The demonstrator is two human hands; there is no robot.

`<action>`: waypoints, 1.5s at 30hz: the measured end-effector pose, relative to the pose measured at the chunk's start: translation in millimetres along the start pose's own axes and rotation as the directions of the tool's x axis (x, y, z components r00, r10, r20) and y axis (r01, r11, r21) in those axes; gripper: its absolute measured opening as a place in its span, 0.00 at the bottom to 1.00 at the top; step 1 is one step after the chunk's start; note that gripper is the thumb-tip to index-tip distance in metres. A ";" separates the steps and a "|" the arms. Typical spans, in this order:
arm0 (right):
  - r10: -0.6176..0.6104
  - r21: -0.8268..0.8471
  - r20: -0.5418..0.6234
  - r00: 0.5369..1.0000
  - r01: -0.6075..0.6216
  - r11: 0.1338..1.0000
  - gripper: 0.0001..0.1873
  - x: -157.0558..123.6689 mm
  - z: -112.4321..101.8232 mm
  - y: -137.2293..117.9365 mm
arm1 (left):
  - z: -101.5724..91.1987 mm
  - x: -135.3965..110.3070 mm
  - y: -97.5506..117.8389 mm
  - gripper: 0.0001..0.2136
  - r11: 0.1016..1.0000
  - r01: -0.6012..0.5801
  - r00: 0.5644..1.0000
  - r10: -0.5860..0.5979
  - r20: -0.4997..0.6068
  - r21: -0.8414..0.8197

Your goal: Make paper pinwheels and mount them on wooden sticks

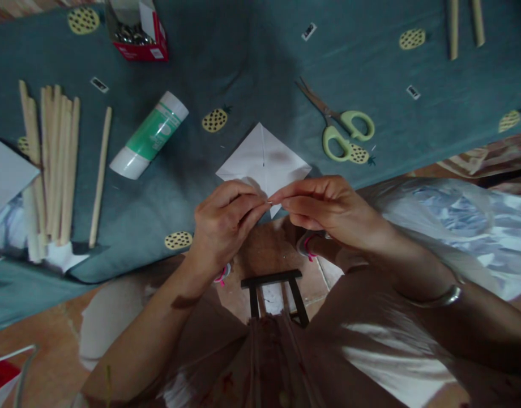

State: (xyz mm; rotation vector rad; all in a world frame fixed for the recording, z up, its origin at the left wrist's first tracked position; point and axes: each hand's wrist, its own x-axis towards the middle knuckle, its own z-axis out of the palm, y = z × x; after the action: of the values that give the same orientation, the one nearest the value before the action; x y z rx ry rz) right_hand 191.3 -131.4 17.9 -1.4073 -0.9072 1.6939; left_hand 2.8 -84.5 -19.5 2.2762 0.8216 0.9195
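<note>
Right now I am watching both hands meeting over the near corner of the folded white paper, which is lying flat as a diamond on the teal cloth, just beyond the cloth's front edge. My left hand is curling in narrow, thumb and forefinger pinching down on a tiny piece. My right hand is coming in from the other side, its fingertips closing on the same spot. The piece is too small for me to name; it is glinting a little, so it may be metal. I judge that the two pinches are facing each other because so fine a thing needs steadying from both ends. The other fingers are tucking back, keeping the paper in sight.

Everything else is lying around the paper within arm's reach. The green-handled scissors are resting to the right of the paper, apart from it, blades partly open. A glue bottle is lying on its side to the left, and beyond it a bundle of wooden sticks is running lengthwise. A red box, open at the far edge, is showing shiny bits inside. Below the hands, a small black stool is standing on the floor.
</note>
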 end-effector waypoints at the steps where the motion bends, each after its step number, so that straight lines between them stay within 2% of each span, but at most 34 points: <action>1: 0.002 -0.003 -0.008 1.000 -0.002 1.000 0.06 -0.4 -0.2 -1.0 | -0.3 -0.1 0.0 0.02 1.000 0.002 1.000 -0.002 0.004 0.000; 7: 0.009 0.015 -0.022 1.000 -0.008 1.000 0.06 -2.1 -2.7 -7.3 | -1.0 -1.5 0.2 0.01 0.998 -0.016 1.000 0.016 -0.007 0.060; 12: 0.012 0.010 -0.013 1.000 -0.012 1.000 0.06 -1.7 -3.6 -6.0 | -2.7 -2.1 1.9 0.02 0.998 -0.004 1.000 0.003 0.017 0.061; 17: 0.008 0.030 -0.006 1.000 -0.008 1.000 0.05 -1.3 -3.7 -4.5 | -3.0 -2.3 1.7 0.02 0.998 -0.037 0.999 0.037 -0.010 0.049; 29: 0.086 0.227 0.060 0.994 -0.098 0.969 0.06 2.1 -6.0 -0.4 | -2.2 -4.8 0.6 0.03 0.999 0.032 0.999 -0.033 0.020 0.030; 45: 0.005 0.097 0.019 1.000 -0.007 0.995 0.05 -0.6 1.5 3.7 | -2.5 -3.5 1.8 0.03 0.999 0.001 1.000 -0.002 0.017 0.045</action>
State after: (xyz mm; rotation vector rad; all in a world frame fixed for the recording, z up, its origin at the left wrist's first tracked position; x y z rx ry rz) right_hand 189.5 -133.8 15.3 -1.3332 -0.8202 1.7348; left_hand -0.5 -87.5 -18.2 2.3187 0.8439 0.8881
